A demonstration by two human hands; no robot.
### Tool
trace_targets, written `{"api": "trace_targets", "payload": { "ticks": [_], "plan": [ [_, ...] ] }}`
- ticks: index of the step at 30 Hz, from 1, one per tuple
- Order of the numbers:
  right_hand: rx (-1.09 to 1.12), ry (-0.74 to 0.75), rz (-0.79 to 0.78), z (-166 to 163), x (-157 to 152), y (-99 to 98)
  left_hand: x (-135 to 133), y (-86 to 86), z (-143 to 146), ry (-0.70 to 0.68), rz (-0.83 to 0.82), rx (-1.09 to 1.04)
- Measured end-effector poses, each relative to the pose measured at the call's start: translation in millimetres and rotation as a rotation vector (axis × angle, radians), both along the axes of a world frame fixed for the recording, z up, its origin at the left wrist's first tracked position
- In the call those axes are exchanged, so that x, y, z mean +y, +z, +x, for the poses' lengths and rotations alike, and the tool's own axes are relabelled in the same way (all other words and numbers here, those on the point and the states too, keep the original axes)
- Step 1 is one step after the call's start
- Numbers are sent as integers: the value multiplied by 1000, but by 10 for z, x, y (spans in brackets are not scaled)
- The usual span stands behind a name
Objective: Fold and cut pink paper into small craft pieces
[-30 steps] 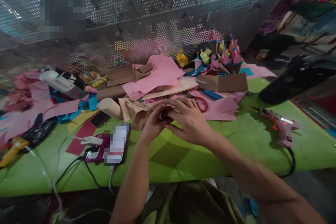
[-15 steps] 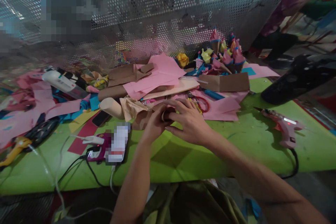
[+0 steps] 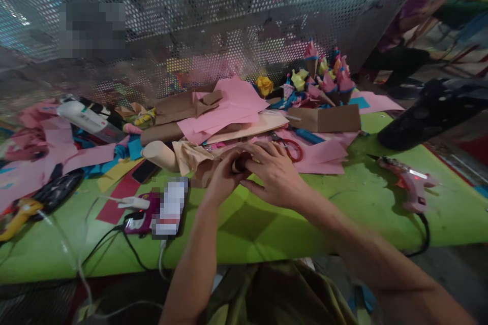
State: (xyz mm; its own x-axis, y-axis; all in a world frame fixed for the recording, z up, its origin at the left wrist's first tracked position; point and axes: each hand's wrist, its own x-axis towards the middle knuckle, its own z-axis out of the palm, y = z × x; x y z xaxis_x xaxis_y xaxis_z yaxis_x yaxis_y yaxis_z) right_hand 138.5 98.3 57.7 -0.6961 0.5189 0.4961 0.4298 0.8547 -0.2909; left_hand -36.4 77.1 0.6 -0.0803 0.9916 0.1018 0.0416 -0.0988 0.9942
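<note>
My left hand [image 3: 221, 179] and my right hand [image 3: 275, 172] meet over the green table [image 3: 247, 223], both closed around a small rolled piece of tan paper [image 3: 239, 163]. Only the roll's open end shows between my fingers. Just behind my hands lie crumpled tan paper [image 3: 192, 156], a tan paper cone [image 3: 160, 155] and red-handled scissors [image 3: 292, 148]. Pink paper sheets [image 3: 229, 109] are piled further back.
A pink glue gun [image 3: 409, 183] with a black cord lies at the right. A phone on a purple device [image 3: 168, 207] with cables sits at the left. Finished paper cones [image 3: 324, 78] stand at the back by a perforated metal screen. A black object [image 3: 423, 117] lies far right.
My hands have stayed in place on the tan roll; the fingers shifted slightly around it. The view wobbled a little.
</note>
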Motion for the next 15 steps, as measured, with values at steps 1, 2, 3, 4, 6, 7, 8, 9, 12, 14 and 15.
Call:
{"api": "trace_targets", "payload": {
  "ticks": [1, 2, 3, 4, 6, 7, 8, 9, 12, 14, 15],
  "plan": [
    [23, 2, -17, -3, 1, 2, -8, 23, 3, -9, -47, -24],
    [51, 7, -38, -6, 5, 3, -19, 47, 7, -20, -93, -46],
    [82, 14, -63, -11, 13, 1, -33, 74, 12, -31, -128, -62],
    [111, 25, -95, -16, 26, -6, -48, 101, 16, -42, -152, -68],
    [181, 60, -185, -27, 70, -37, -79, 162, 19, -73, -175, -71],
    [232, 76, -247, -30, 100, -60, -92, 196, 15, -107, -187, -80],
    [300, 83, -322, -29, 134, -84, -102, 232, 6, -153, -203, -95],
    [377, 81, -410, -24, 169, -108, -107, 270, -7, -202, -222, -120],
    [572, 43, -689, 6, 260, -160, -97, 366, -62, -274, -253, -208],
    [627, 33, -794, 25, 292, -174, -81, 398, -91, -263, -253, -239],
    [636, 37, -810, 29, 298, -177, -75, 403, -98, -259, -256, -243]
  ]
}}
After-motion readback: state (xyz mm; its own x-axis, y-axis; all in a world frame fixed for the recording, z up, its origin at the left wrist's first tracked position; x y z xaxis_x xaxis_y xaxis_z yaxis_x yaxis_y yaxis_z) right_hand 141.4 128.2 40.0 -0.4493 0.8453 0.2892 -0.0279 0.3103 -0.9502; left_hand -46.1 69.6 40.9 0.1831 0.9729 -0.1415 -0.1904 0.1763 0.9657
